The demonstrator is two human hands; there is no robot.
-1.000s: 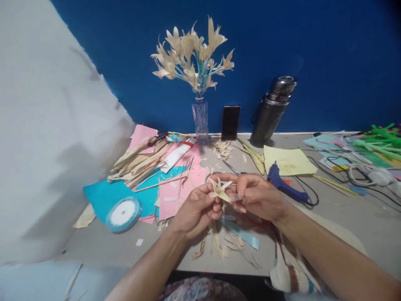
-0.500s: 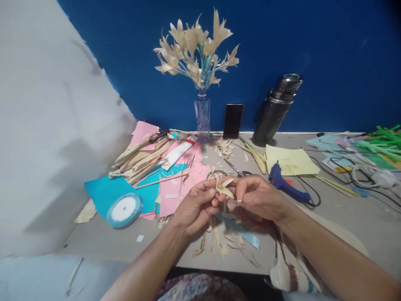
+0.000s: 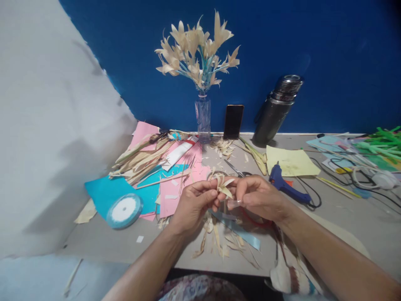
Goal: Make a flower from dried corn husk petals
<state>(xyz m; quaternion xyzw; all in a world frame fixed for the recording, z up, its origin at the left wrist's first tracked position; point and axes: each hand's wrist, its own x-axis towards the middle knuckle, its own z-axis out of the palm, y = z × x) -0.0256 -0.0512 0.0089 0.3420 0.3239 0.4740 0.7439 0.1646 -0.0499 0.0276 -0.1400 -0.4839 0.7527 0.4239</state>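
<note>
Between the fingertips of my left hand [image 3: 200,198] is a small cream flower [image 3: 224,187] with pointed petals, made of what looks like dried husk. My right hand [image 3: 257,194], closed just to its right, pinches a short clear strip [image 3: 233,204], perhaps tape. The strip sits close below the petals; whether it touches them I cannot tell. Under my hands lie husk scraps [image 3: 216,240] and a length of light blue ribbon [image 3: 242,234]. Scissors [image 3: 234,168] lie just beyond my fingers, partly hidden.
A clear bottle [image 3: 203,119] holding husk flowers [image 3: 194,46] stands by the blue wall, with a phone [image 3: 233,121] and a flask [image 3: 277,113]. At left are a ribbon roll [image 3: 124,211] and husk strips [image 3: 140,161]; at right, a blue glue gun [image 3: 288,186] and cables.
The flower has turned slightly in my left fingers. My right hand has lowered the clear strip a little, from beside the petals to below them. The camera view has shifted slightly.
</note>
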